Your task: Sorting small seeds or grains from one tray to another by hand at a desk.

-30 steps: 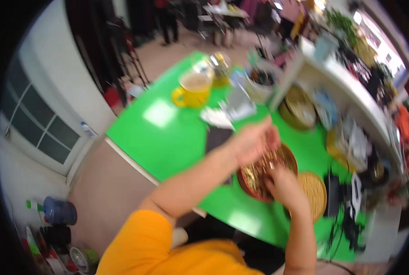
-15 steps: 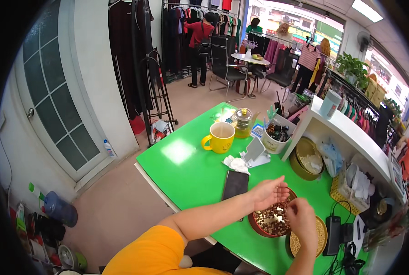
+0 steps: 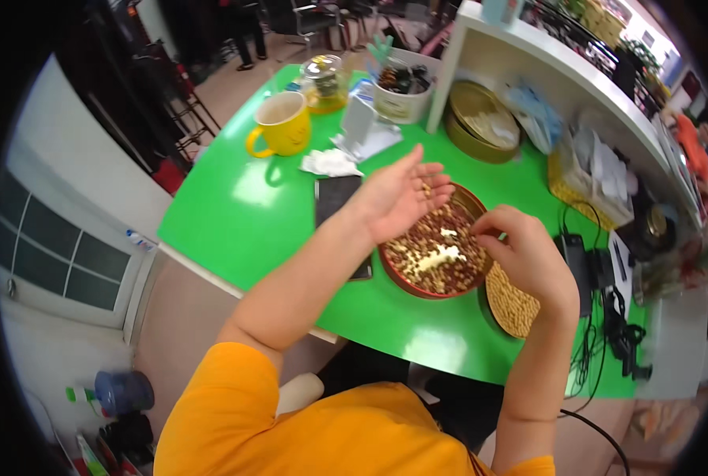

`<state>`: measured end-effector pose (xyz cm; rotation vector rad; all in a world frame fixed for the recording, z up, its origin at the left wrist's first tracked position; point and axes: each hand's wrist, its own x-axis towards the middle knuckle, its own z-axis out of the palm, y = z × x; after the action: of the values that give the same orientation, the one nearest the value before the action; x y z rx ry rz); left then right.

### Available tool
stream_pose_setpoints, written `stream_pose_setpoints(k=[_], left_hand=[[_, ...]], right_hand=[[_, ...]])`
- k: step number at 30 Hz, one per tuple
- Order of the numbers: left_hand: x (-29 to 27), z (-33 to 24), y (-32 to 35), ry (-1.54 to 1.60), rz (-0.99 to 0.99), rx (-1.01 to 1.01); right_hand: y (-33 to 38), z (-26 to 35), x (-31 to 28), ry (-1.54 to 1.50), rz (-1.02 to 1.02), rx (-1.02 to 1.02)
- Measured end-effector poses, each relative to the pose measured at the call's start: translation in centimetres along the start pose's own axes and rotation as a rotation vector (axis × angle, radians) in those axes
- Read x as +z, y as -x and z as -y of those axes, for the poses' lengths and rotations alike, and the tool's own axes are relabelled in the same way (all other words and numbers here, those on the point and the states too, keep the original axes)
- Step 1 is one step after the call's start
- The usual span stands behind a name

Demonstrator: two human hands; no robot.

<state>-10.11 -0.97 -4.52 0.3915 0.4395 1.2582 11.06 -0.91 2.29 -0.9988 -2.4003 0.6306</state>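
A round red-rimmed bowl (image 3: 433, 293) holds a mix of dark red and pale yellow beans. Palm up over its left side is my left hand (image 3: 401, 194), fingers stretched out, with a few yellow beans (image 3: 426, 190) lying near the fingers. My right hand (image 3: 524, 246) hovers at the bowl's right edge, thumb and fingertips pinched together; whatever is between them is too small to make out. Under my right hand, a round container of pale yellow beans (image 3: 512, 305) sits beside the bowl, partly hidden by the wrist.
On the green table (image 3: 235, 230), a dark phone (image 3: 336, 198) lies partly under my left forearm. Beyond stand a yellow mug (image 3: 284, 125), crumpled tissue (image 3: 331, 163), a glass teapot (image 3: 324, 83) and a pen bucket (image 3: 403, 87). A black adapter (image 3: 573, 270) with cables lies at right.
The view has tilted down and swung, bringing the bowl nearer the middle and more of my lap into sight. My left hand remains palm up, my right hand pinched by the bowl.
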Motion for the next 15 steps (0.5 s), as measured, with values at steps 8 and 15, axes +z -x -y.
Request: stream_pose_setpoints(k=[8,15], left_hand=[[0.5,1.2,-0.6,-0.047,-0.111,-0.033],[0.0,0.4,0.3,-0.029,0.067,0.035]], right_hand=[[0.2,-2.2,2.9,0.166,0.305,0.036],[0.0,-2.7,5.5,0.335,0.300,-0.075]])
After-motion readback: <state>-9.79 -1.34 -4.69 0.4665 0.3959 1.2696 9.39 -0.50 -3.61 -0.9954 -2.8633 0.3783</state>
